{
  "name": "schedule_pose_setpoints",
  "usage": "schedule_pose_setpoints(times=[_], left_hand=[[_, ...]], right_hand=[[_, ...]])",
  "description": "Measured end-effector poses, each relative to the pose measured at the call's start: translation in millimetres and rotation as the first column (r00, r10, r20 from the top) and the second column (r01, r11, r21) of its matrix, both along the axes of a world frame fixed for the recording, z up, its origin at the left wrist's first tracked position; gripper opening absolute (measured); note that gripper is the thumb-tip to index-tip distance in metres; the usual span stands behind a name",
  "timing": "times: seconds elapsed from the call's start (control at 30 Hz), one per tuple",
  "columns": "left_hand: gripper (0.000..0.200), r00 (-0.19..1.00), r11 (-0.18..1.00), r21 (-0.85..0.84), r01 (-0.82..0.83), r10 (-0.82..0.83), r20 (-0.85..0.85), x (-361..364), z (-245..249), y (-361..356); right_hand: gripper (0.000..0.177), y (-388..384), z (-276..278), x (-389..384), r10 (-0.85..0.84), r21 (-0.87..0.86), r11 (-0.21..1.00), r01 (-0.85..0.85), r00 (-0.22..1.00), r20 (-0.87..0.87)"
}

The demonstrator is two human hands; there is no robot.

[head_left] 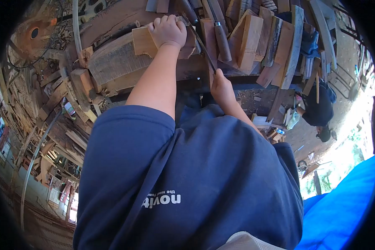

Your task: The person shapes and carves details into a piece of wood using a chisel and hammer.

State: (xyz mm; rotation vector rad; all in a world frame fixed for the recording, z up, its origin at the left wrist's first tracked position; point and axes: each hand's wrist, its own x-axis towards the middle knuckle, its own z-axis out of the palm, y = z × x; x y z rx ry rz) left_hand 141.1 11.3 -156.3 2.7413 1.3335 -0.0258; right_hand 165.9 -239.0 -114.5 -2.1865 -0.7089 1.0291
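Note:
My left hand (168,30) is closed on a flat light wooden piece (142,41) and presses it against a big ridged timber block (112,62) on the workbench. My right hand (221,85) sits lower and closer to my body. It grips the near end of a thin dark metal tool (202,43), which slants up to the wooden piece right beside my left hand. Whether it is a blade or a file I cannot tell. My blue shirt (187,183) fills the lower frame.
Wooden-handled chisels (223,39) and stacked wood offcuts (250,41) crowd the bench top on the right. Planks and scraps (71,104) lie heaped on the left. Another person (318,109) crouches on the ground at the right. A blue tarp (341,208) lies at the lower right.

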Motion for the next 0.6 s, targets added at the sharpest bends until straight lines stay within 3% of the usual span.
schedule_pose_setpoints(times=[0.1, 0.23, 0.6], left_hand=[[0.029, 1.0, 0.997, 0.074, 0.012, -0.013, 0.016, -2, -6, 0], [0.03, 1.0, 0.999, 0.048, 0.015, -0.016, 0.018, -2, -3, 1], [0.026, 0.996, 0.999, 0.045, 0.01, -0.014, 0.086, -2, -4, 0]], right_hand=[[0.015, 33, -5, 3, 0.059, 0.018, 0.998, -0.06, 0.996, 0.067], [0.013, 101, 1, 27, 0.121, -0.027, 0.993, -0.118, 0.984, 0.128], [0.007, 69, -1, 24, 0.067, 0.002, 0.998, -0.068, 0.988, 0.141]])
